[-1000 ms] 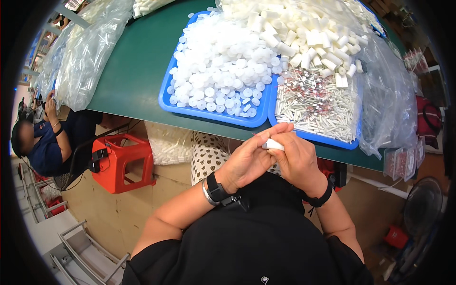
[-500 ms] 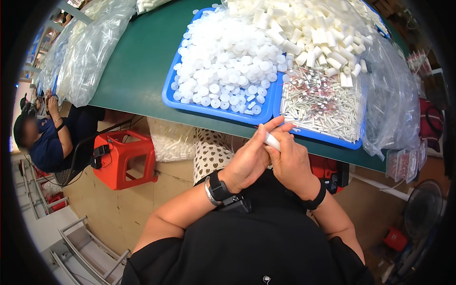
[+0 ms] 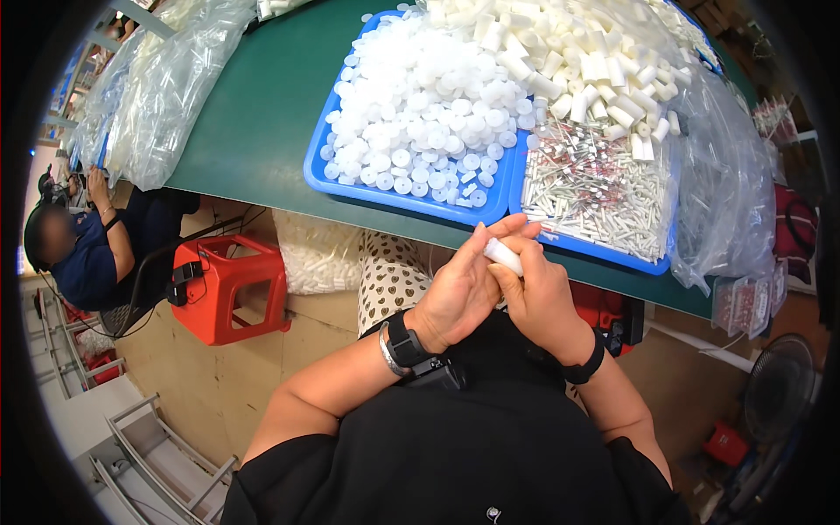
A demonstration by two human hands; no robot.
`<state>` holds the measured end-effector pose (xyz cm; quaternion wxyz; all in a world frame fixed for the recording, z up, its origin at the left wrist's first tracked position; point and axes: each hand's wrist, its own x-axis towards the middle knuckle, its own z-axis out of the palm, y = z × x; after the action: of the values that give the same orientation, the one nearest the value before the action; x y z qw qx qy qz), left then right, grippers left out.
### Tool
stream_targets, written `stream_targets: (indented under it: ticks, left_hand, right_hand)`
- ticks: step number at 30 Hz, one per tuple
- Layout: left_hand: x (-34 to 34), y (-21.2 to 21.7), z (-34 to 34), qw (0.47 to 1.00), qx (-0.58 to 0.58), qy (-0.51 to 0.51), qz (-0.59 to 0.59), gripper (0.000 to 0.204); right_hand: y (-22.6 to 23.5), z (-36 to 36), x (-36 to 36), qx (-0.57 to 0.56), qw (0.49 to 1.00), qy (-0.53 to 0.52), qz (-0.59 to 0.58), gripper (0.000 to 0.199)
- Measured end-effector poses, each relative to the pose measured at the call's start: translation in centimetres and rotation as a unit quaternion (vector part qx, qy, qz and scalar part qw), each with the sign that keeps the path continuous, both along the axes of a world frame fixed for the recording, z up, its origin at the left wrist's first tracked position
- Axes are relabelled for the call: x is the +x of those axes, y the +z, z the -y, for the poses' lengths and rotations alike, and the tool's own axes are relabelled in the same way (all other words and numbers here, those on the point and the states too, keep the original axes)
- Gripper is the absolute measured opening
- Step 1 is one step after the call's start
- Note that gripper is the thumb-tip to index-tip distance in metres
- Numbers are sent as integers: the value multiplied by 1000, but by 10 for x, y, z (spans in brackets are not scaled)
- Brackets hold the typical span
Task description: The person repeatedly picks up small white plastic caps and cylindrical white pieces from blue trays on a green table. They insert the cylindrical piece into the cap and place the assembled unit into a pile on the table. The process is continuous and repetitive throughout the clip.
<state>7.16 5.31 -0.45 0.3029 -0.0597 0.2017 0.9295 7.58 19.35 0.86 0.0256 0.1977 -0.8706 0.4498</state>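
Note:
A short white foam-like cylinder [image 3: 504, 257] is pinched between the thumb and fingers of my right hand [image 3: 545, 296], just over the table's front edge. My left hand [image 3: 457, 293] lies close beside it, palm turned up and fingers stretched out behind the cylinder. Whether the left fingers touch the cylinder is hard to see. Past my hands, a blue tray [image 3: 411, 203] holds a heap of translucent white discs [image 3: 424, 114]. To its right, a second blue tray [image 3: 626, 260] contains many thin white sticks with red wire-like bits [image 3: 595, 192].
Cream-white cylinders [image 3: 604, 74] are piled behind the right tray, with clear plastic bags [image 3: 722, 175] at its side. The green table [image 3: 254, 114] carries another plastic bag [image 3: 179, 96] on the left. A red stool [image 3: 229, 289] and a seated person [image 3: 105, 249] are left; a fan [image 3: 781, 385] stands right.
The cylinder has turned in my right hand, so more of its length and its upper end show. My left thumb has drawn back slightly from it.

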Motion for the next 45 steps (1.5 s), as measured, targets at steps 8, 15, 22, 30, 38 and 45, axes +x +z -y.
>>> stream_targets:
  ticks: [8, 15, 22, 30, 38, 45]
  left_hand:
    - [8, 5, 0, 989, -122, -4, -80, 67]
    - [10, -4, 7, 991, -134, 4, -28, 49]
    - [37, -57, 11, 944, -207, -46, 252, 44]
    - [21, -57, 33, 942, -223, -57, 245, 31]
    - [-26, 35, 47, 853, -459, -95, -232, 20]
    - [-66, 12, 32, 519, -686, 88, -503, 14]
  right_hand:
    - [-6, 0, 2, -266, 916, 11, 301, 25]
    - [-5, -15, -3, -338, 770, 67, 536, 38]
    - [-52, -7, 27, 215, 956, 131, 149, 45]
    - [-35, -26, 15, 181, 972, 121, 92, 39]
    - [38, -64, -38, 245, 952, -64, -169, 16]
    - [21, -74, -54, 203, 956, -70, -198, 21]
